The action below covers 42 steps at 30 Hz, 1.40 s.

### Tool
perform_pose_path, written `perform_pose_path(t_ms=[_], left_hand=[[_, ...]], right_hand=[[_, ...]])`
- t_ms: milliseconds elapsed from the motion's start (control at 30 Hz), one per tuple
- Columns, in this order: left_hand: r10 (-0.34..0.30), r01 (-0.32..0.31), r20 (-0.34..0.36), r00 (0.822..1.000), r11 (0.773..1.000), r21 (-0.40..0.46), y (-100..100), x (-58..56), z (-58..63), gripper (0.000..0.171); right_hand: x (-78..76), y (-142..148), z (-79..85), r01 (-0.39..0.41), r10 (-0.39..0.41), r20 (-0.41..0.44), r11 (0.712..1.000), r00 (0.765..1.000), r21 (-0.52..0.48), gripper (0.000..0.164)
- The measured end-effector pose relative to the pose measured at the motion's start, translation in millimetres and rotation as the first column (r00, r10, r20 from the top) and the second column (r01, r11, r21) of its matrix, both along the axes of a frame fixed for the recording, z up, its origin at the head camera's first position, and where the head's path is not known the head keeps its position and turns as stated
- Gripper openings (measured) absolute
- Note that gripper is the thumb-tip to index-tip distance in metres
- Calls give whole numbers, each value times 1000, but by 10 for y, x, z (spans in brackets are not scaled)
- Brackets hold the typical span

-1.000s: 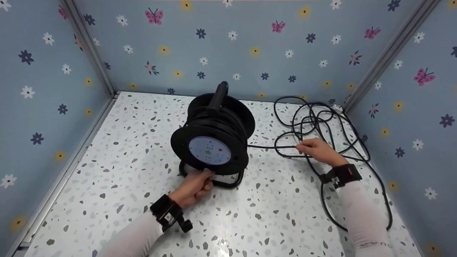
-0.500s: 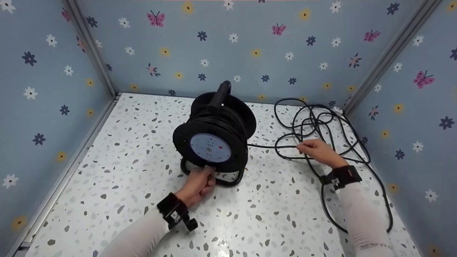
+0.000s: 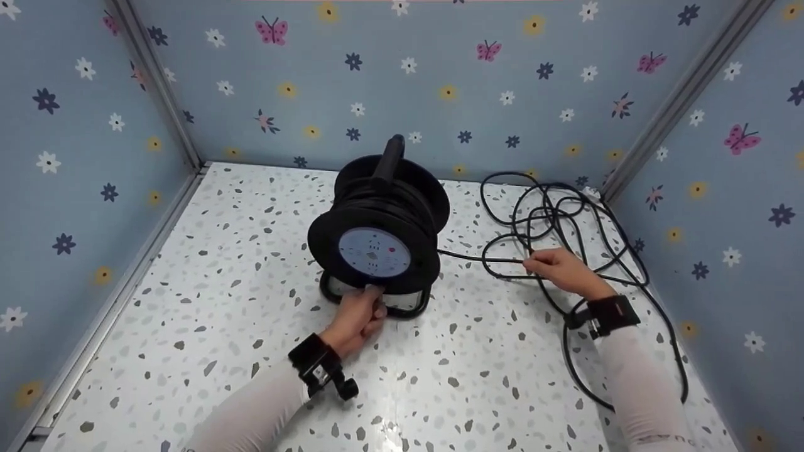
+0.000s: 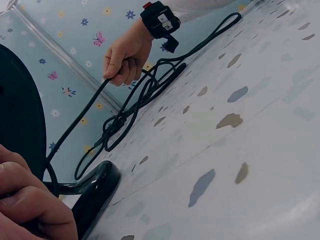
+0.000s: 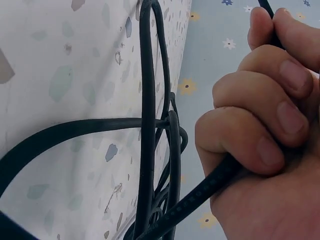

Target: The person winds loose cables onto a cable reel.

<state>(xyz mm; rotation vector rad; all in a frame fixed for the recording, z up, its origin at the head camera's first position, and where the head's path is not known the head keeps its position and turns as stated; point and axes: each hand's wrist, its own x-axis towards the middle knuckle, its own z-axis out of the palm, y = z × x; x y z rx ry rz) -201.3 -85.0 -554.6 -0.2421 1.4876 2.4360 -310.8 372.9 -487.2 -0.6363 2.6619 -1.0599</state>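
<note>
A black cable reel [image 3: 326,251] with a pale blue socket panel stands on its tube frame left of the middle. My left hand [image 3: 357,317] grips it low at the front, thumb against the lower rim of the disc; the exact part held is hidden. In the left wrist view, that hand's curled fingers [image 4: 30,195] show at the lower left. A black cable [image 3: 468,256] runs from the reel to my right hand [image 3: 562,270], which pinches it. The right wrist view shows the other fingers [image 5: 255,125] curled round the cable.
Loose loops of cable [image 3: 515,207] lie tangled at the back right, and one loop passes under the right forearm. Blue flowered walls [image 3: 414,75] with metal edge strips enclose the white speckled floor [image 3: 251,220] behind and on both sides.
The reel has shifted slightly away and to the right, its left hand moving along with it. Between reel and right hand the cable now sags a little. The right hand has hardly moved.
</note>
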Motion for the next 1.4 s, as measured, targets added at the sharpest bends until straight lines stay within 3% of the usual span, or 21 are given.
perform_pose_path(t_ms=[233, 567, 700, 900, 1067, 1100, 1133, 1233, 1400], left_hand=[[3, -3, 4, 1000, 1000, -13, -137, -17, 35, 13], [14, -16, 42, 999, 999, 44, -546, -43, 169, 19], [-7, 4, 58, 998, 998, 68, -703, -71, 290, 27], [-24, 13, 52, 998, 977, 212, -859, -98, 547, 29], [-22, 15, 21, 1000, 957, 291, -910, -121, 745, 30], [-23, 17, 16, 1000, 953, 301, -913, -129, 782, 30], [-23, 19, 9, 1000, 951, 310, -915, -135, 816, 29], [-29, 29, -4, 1000, 949, 315, -918, -153, 920, 30], [-32, 47, -69, 997, 973, 227, -893, -163, 1099, 31]], right_hand=[[-10, -104, -15, -4, 5, -26, 998, 1000, 58, 36], [-70, -549, -116, -25, 25, -1, 998, 1000, 58, 41], [-103, -736, -191, -12, 12, -8, 998, 1000, 65, 37], [-157, -1012, -267, -40, 42, -32, 997, 999, 65, 30], [-188, -1200, -291, -97, 99, -51, 995, 994, 38, 32], [-259, -1195, -395, -128, 128, -66, 992, 990, 11, 35], [-264, -1226, -397, -143, 143, -74, 990, 987, 5, 36], [-280, -1334, -409, -167, 167, -87, 986, 982, 7, 36], [-240, -1582, -340, -141, 145, -93, 989, 985, 50, 27]])
